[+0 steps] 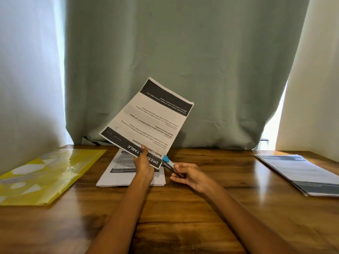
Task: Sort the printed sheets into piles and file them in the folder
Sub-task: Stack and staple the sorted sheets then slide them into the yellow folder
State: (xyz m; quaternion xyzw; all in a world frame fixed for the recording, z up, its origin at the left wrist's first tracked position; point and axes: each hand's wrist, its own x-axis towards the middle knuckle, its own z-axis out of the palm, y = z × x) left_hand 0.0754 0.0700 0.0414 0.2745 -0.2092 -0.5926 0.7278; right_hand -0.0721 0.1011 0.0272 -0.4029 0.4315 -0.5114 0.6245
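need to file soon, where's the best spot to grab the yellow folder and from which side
Grip the folder at its near right corner, coming from the right. It lies flat on the table, that edge faces the hands and nothing rests on it. A judgement only; which side opens can't be told.

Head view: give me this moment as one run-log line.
left hand: holds printed sheets raised | right hand: grips blue-tipped stapler at their corner | yellow plastic folder: lying left on wooden table
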